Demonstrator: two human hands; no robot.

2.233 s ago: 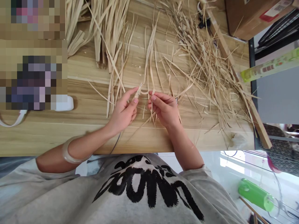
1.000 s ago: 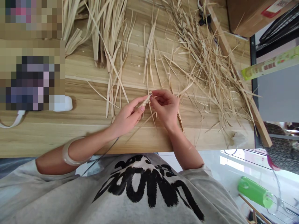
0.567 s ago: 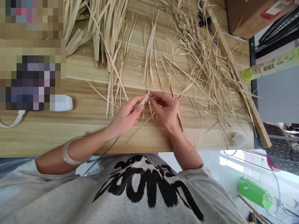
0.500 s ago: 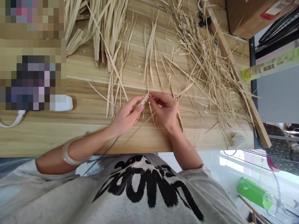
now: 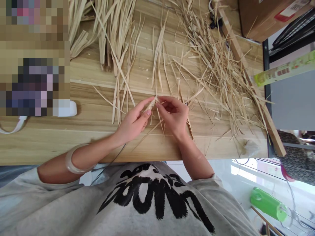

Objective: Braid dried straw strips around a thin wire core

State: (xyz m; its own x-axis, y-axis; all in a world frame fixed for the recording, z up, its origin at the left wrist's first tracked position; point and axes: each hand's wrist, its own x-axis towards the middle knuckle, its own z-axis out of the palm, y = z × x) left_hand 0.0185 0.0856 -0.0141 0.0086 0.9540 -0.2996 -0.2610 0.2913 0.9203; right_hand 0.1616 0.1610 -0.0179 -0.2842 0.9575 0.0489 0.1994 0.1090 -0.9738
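A short piece of straw braid (image 5: pixel 152 104), pale and tightly plaited, is pinched between the thumb and fingers of my left hand (image 5: pixel 134 123). My right hand (image 5: pixel 174 113) closes thumb and forefinger on the braid's upper end, where thin straw strands come out; which strand it grips is too small to tell. Both hands meet just above the wooden table (image 5: pixel 98 144). Beyond them lies a small bunch of loose straw strips (image 5: pixel 158 46). More thin strips stick out below the fingers.
Long straw bundles (image 5: pixel 115 29) lie at the back left. A tangled heap of straw scraps (image 5: pixel 216 62) covers the right, beside a wooden bar (image 5: pixel 253 88). A cardboard box (image 5: pixel 268 16) stands at the far right corner. A white object (image 5: pixel 70 108) sits at left.
The braid has tilted slightly in my fingers, and the right fingertips have shifted a little at its end. Everything else stays in place.
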